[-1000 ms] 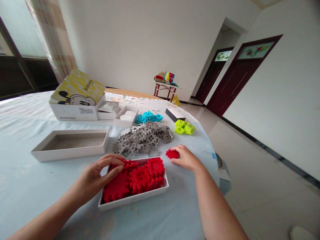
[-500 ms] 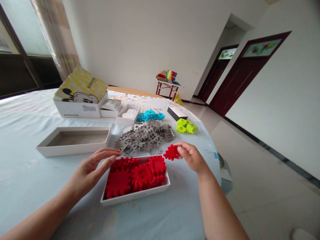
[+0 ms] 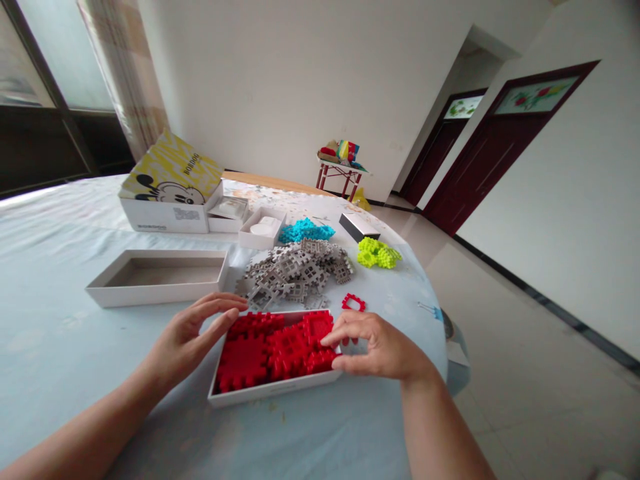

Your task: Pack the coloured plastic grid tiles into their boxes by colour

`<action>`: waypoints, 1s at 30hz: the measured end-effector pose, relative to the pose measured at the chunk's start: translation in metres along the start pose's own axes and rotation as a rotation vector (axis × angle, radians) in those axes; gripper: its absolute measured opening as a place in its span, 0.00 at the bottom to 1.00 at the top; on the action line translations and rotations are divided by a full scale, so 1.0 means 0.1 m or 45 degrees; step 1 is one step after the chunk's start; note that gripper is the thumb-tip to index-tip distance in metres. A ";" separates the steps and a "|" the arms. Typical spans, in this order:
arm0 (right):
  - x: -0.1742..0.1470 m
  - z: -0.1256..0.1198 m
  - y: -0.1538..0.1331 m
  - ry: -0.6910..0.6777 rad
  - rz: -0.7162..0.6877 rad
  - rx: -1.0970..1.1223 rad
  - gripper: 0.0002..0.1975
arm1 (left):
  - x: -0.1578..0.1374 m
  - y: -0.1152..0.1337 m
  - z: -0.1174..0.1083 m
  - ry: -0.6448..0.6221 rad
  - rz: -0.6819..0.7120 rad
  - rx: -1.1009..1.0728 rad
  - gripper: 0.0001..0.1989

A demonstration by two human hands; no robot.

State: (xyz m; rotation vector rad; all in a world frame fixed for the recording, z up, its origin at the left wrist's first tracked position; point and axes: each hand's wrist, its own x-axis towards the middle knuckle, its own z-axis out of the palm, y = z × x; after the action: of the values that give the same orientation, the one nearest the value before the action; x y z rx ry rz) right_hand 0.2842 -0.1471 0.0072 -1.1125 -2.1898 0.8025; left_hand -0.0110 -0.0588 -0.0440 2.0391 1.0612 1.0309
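In front of me a white shallow box (image 3: 280, 392) holds several red interlocking plastic pieces (image 3: 243, 363), flat tiles with toothed edges. My left hand (image 3: 200, 330) rests at the box's back left corner, fingers stretched out and thumb apart, holding nothing. Over the right end of the box is my right hand (image 3: 367, 343). Its fingers and thumb are spread and touch the red pieces there; I see no piece held between them. Just beyond this hand a red toothed ring piece (image 3: 354, 303) lies on the tablecloth.
Behind the box lies a pile of grey pieces (image 3: 300, 270), with blue pieces (image 3: 306, 231) and lime-green pieces (image 3: 378, 254) nearby. A white tray (image 3: 155, 295) stands left. Farther back are a yellow-lidded box (image 3: 165, 217), a small white box (image 3: 260, 240) and a black-sided box (image 3: 359, 229).
My right hand has moved down and left to the box's right end, and the red toothed piece is no longer in its fingers. The red ring piece now shows. My left hand stays about the same.
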 end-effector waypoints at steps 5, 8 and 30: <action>0.01 0.00 0.04 0.046 0.008 0.040 0.07 | -0.01 -0.02 0.00 -0.004 0.006 0.002 0.12; 0.02 0.04 0.06 0.012 -0.006 0.044 0.06 | -0.02 -0.02 0.00 -0.011 0.002 -0.007 0.12; -0.07 -0.14 1.05 0.464 0.614 -0.360 0.23 | 0.00 -0.06 0.00 -0.038 -0.016 -0.007 0.13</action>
State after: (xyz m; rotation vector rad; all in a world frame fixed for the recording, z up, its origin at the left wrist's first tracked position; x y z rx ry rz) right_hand 0.3515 -0.0994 -0.0599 -1.8135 -1.7827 0.4295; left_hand -0.0136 -0.0558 -0.0488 2.0343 1.0539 0.9932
